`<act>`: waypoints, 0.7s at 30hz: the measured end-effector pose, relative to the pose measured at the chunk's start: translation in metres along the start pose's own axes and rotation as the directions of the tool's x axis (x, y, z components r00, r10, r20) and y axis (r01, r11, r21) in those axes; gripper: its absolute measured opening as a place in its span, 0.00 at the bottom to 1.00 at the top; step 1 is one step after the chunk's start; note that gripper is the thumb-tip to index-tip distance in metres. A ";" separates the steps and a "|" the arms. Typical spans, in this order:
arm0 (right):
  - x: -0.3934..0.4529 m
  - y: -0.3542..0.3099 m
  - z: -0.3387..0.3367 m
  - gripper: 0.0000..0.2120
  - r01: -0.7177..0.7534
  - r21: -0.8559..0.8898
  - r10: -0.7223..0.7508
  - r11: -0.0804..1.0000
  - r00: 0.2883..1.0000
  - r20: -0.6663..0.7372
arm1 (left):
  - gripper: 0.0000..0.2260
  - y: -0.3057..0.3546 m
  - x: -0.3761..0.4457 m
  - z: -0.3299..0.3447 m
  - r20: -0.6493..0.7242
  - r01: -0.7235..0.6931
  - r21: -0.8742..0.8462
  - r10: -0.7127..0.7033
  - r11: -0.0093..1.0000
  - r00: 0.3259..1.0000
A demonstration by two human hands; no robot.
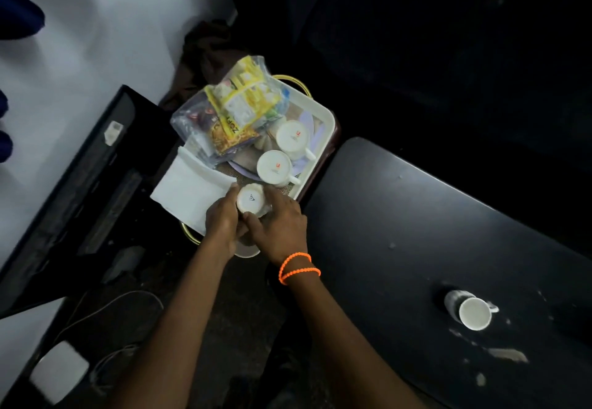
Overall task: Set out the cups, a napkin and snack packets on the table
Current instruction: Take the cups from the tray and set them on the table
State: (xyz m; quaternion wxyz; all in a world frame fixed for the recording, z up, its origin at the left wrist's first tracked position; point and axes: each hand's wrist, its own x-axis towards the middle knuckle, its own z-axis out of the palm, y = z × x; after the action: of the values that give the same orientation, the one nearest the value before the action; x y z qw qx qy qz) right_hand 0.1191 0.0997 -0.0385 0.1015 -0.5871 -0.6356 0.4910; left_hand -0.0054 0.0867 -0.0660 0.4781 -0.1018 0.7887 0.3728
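A white tray [323,110] holds two upside-down white cups [292,137] [274,166], a heap of snack packets [237,110] in clear and yellow wrappers, and a white napkin [189,189] hanging over its near left edge. At the tray's near end both hands grip a third upside-down white cup [250,200]: my left hand [222,219] on its left side, my right hand [282,226], with orange bead bracelets at the wrist, on its right. One white cup [474,312] stands upright on the dark table [432,216] to the right.
The tray rests on a stand with a gold rim [189,235] between the dark table and a black shelf unit [73,191] on the left. A white cable [128,299] and a white block [57,376] lie on the floor. The table has pale smears.
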 end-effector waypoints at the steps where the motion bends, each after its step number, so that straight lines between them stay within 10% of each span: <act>1: -0.003 0.000 -0.001 0.28 -0.029 0.101 0.031 0.994 0.999 -0.018 | 0.15 0.000 -0.003 -0.004 0.059 0.035 -0.062 -0.031 0.997 0.998; 9: -0.046 0.024 -0.038 0.08 -0.108 0.583 0.194 0.805 0.977 -0.087 | 0.26 -0.033 -0.044 -0.028 0.512 0.025 -0.303 0.141 0.953 0.847; 15: -0.076 0.102 -0.091 0.13 -0.159 0.641 0.286 0.751 0.953 -0.098 | 0.31 -0.068 -0.080 0.045 0.678 -0.014 0.002 0.009 1.000 0.735; 21: -0.124 0.202 -0.141 0.16 -0.256 0.647 0.476 0.718 0.859 -0.189 | 0.32 -0.128 -0.115 0.145 0.746 -0.471 0.328 0.082 0.819 0.661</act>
State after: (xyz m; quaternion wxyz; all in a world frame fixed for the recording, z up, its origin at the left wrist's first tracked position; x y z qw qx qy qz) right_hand 0.3849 0.0315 -0.0636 0.2901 -0.7153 -0.2875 0.5670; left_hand 0.2196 0.0738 -0.0714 0.6852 0.2996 0.6196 0.2384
